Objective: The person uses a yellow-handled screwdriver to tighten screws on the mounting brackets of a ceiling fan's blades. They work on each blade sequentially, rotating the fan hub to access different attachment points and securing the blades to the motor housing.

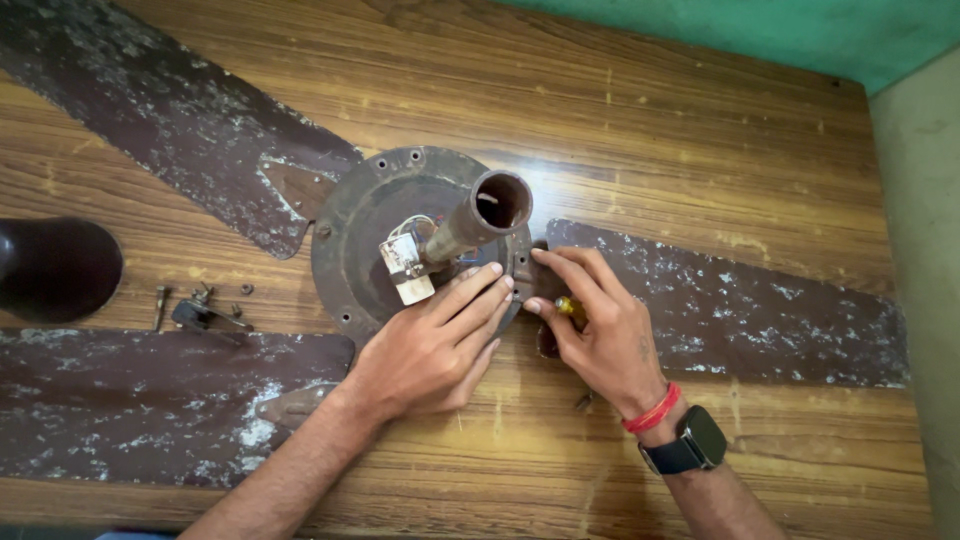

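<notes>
Head cam: ceiling fan motor housing (pixel 365 235) sits mid-table (pixel 700 130) w/ down-rod (pixel 470 225) sticking up, 3 blades around it. Left hand (pixel 435 345) flat, fingers spread, pressing housing's near rim. Right hand (pixel 600 325) just right of housing, pinching a yellow-handled screwdriver (pixel 570 308) at the blade bracket. Housing likely heavy, rigid metal, dusty/rusty; best held by rim or rod. Loose screws (pixel 200 300) left of housing.

worn wood-grain table (pixel 700 130) is lit evenly; green wall (pixel 780 30) is seen behind, pale wall (pixel 925 200) at right.
</notes>
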